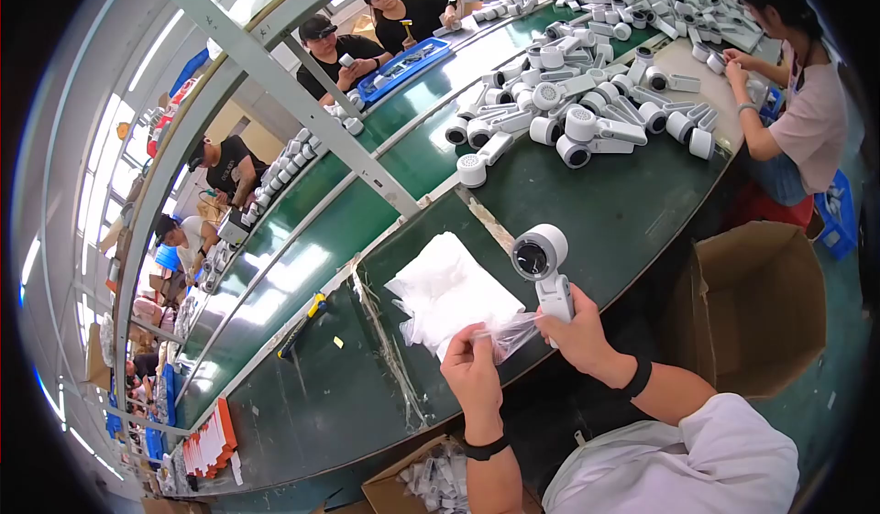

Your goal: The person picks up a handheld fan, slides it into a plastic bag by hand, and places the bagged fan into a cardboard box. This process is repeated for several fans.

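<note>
From where I stand, the left hand's (472,367) fingers pinch the edge of a crumpled, clear plastic bag (513,333). The right hand's (577,333) fingers grasp the pale grey handle of a white handheld fan with a drum-shaped head (541,253), held upright over the edge of the dark green tabletop (596,212). Just beyond the left hand lies a pile of thin white plastic bags (454,285); farther left, a yellow-and-black cutter (302,324). A large heap of similar white and grey fans (587,111) covers the tabletop's far end, and an open brown cardboard box (765,308) stands at the right. A glossy green conveyor belt (275,262) runs past a pale metal frame (275,83), with co-workers seated opposite. One black shirt (240,164) bears pale lettering, too small for me to read.
</note>
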A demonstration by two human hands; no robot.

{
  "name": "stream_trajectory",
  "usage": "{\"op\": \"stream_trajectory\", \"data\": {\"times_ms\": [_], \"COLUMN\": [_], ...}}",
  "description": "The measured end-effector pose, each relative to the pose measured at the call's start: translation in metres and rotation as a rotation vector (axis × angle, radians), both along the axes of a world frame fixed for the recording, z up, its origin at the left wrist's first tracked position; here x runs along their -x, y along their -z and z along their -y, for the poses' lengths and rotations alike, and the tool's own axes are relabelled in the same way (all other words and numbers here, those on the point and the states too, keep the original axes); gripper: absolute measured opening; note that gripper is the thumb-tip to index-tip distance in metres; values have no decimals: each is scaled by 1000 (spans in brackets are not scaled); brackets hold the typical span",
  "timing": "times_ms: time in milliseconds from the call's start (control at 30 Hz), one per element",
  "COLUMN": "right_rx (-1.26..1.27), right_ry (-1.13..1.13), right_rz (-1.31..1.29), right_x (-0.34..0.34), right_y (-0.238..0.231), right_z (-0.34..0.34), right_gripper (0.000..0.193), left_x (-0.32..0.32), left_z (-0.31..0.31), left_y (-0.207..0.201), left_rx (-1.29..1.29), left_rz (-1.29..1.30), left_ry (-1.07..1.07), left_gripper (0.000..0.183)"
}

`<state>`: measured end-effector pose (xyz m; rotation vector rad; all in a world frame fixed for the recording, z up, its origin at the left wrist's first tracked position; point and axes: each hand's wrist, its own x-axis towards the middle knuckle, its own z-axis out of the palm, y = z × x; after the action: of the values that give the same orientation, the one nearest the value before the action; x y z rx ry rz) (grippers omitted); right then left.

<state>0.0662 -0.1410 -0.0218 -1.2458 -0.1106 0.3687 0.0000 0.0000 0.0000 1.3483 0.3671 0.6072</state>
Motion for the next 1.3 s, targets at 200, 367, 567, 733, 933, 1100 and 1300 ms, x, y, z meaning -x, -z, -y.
{"op": "stream_trajectory", "data": {"times_ms": [200,367,567,733,933,1100,1300], "right_rx": [37,332,477,395,348,223,-86], "right_ry": [-187,-767,-985,-1096,-777,-613,-516], "right_rz": [210,341,180,104,23,-97,-307], "right_x": [10,-8,-35,-45,-16,-1,-1], "right_y": [-5,-46,-40,-36,-31,-23,-18], "right_z": [57,97,73,56,41,28,16], "right_gripper": [46,76,85,66,62,62,66], "left_x": [-16,-21,-15,-3,-1,-4,8], "left_z": [5,2,-10,-24,-24,-2,30], "left_y": [-6,-6,-13,-19,-11,-21,-13], "left_rx": [100,-24,-122,-165,-363,-771,-981], "left_rz": [-51,-183,-234,-270,-208,-208,0], "left_ry": [-84,5,181,247,70,-61,-82], "left_gripper": [17,18,18,20,19,15,19]}}
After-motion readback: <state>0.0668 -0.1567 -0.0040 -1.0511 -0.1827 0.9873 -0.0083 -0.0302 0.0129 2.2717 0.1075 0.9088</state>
